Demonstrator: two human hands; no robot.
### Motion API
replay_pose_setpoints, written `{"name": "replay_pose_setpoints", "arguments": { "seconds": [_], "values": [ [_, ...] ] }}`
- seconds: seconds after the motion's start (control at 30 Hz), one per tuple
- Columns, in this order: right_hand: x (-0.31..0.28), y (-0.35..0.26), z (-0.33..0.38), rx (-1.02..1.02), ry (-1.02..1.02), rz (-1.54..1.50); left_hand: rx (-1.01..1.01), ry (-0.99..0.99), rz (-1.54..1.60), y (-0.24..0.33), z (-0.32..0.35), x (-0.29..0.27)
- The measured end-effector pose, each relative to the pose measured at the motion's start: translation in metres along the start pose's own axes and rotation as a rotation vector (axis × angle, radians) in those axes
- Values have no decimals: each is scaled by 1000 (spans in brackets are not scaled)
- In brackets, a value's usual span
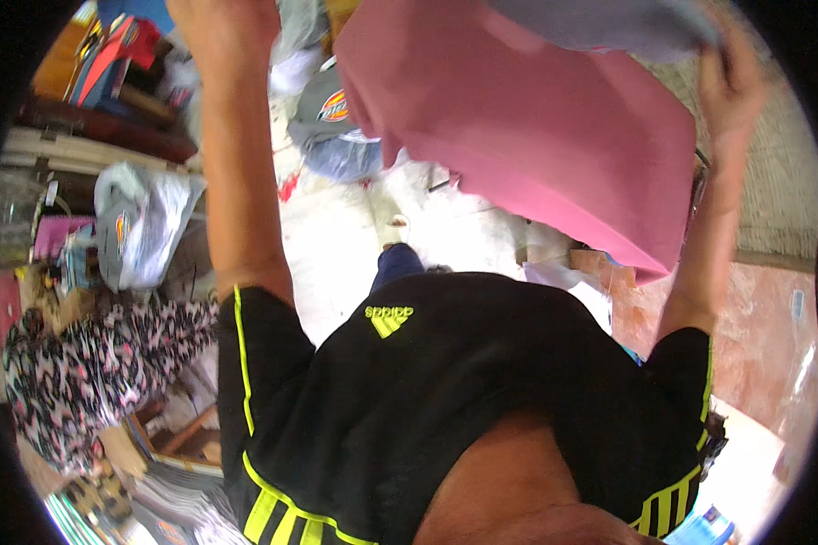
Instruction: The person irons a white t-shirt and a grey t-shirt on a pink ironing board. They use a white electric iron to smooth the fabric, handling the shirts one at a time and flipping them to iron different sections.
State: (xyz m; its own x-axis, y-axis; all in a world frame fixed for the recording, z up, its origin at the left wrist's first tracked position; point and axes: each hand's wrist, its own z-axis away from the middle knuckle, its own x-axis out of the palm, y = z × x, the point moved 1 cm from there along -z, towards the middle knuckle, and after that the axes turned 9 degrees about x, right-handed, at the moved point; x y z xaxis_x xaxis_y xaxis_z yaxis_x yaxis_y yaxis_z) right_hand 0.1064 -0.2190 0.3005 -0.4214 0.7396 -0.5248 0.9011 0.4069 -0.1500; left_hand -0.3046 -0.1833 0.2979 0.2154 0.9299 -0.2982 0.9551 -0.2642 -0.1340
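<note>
Overhead, a wide pink cloth (536, 136), smooth and unfolded, right hand (732, 86) grip closed on its edge.

Floor (336, 236): pale and worn, seen in the middle of the frame.
Upper centre: a folded grey garment (323, 109) and a clear plastic bag of blue cloth (345, 156) are laid on it.
Left: a grey plastic-wrapped bundle (141, 222) is seen.
Right: pink floor (754, 327) is seen.

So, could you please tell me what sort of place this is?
Probably a clothing shop or stockroom: a pink garment is held up in both hands, bagged clothes sit at the left, and more folded garments are piled on the floor.
</note>
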Motion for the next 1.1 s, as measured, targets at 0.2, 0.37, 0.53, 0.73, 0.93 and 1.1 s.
{"name": "replay_pose_setpoints", "arguments": {
  "seconds": [0.2, 0.37, 0.53, 0.73, 0.93, 1.1],
  "values": [
    [61, -15, 197, 274, -726, -165, -816, -509, 1190, 37, 256, 59],
    [86, 15, 205, 577, -600, -280, -784, -690, 1014, 32, 257, 79],
    [145, 104, 171, 682, -389, -16, -255, -619, 948, 48, 180, 166],
    [206, 158, 158, 769, -230, 339, 35, -735, 723, 91, 173, 250],
    [206, 171, 146, 854, -494, 369, -228, -463, 1072, 47, 122, 291],
    [190, 191, 133, 908, -506, -134, -339, -542, 792, 8, 102, 328]
  ]
}}
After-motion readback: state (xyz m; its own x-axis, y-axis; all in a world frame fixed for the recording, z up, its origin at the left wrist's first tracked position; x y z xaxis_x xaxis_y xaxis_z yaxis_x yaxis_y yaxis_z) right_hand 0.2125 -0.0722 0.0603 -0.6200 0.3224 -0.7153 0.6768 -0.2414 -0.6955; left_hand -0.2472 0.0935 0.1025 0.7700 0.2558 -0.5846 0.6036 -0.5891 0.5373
